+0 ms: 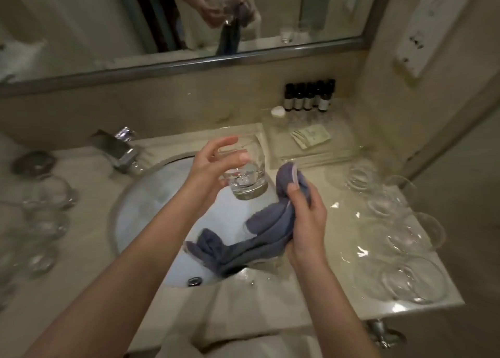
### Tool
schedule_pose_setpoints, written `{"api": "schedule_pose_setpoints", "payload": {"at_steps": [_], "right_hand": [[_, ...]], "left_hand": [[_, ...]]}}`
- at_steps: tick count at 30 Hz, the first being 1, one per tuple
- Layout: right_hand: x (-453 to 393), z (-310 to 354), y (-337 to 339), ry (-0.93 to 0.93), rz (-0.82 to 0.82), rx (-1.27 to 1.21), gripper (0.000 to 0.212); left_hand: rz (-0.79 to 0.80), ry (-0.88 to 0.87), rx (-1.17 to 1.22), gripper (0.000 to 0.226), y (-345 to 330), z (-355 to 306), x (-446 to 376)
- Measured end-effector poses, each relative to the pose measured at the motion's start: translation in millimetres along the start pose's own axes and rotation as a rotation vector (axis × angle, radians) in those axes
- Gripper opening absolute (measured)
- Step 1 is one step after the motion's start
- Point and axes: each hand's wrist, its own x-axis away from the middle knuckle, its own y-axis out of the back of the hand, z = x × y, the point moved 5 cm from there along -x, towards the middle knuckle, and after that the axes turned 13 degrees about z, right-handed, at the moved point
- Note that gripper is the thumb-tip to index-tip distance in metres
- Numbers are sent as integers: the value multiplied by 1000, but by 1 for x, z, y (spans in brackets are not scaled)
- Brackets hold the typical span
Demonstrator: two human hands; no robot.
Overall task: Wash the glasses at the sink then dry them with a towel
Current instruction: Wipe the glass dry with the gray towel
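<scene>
My left hand [211,165] holds a clear tumbler glass [247,179] upright above the white sink basin [151,195], thumb in front and fingers behind its rim. Just right of the glass, my right hand [305,217] grips a grey-blue towel [259,238]; one end pokes up above my fingers and the rest trails down to the left over the basin. The towel and the glass are apart.
Several clear glasses [400,238] stand on the counter to the right, and several more glasses [46,209] on the left. A chrome tap [116,149] sits behind the basin. Small dark bottles [308,95] and sachets [311,136] lie on a tray at the back right, under a mirror [189,14].
</scene>
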Motion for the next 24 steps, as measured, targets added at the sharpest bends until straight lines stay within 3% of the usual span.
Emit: {"api": "schedule_pose_setpoints", "payload": {"at_steps": [6, 10, 12, 15, 18, 20, 21, 22, 24], "right_hand": [[24, 24, -85, 359, 285, 378, 37], [36, 14, -118, 526, 295, 723, 43], [37, 7, -127, 463, 314, 726, 49], [41, 2, -138, 334, 384, 527, 45], [43, 2, -141, 172, 377, 369, 33], [35, -5, -139, 38, 371, 274, 26], [32, -7, -138, -34, 380, 210, 34], [30, -10, -138, -101, 383, 154, 55], [33, -14, -139, -147, 356, 78, 87]], "left_hand": [[-82, -27, 125, 71, 38, 3, 46], [-182, -69, 129, 90, 50, 5, 63], [-248, -77, 82, 86, 54, 5, 72], [-287, -118, -7, 78, 54, 0, 82], [-253, -151, -56, 65, 57, -10, 83], [-200, -130, 2, 69, 57, -13, 82], [-168, -100, 32, 75, 56, -13, 82], [-137, -76, 59, 75, 54, -13, 82], [-109, -66, 78, 60, 52, -14, 82]]}}
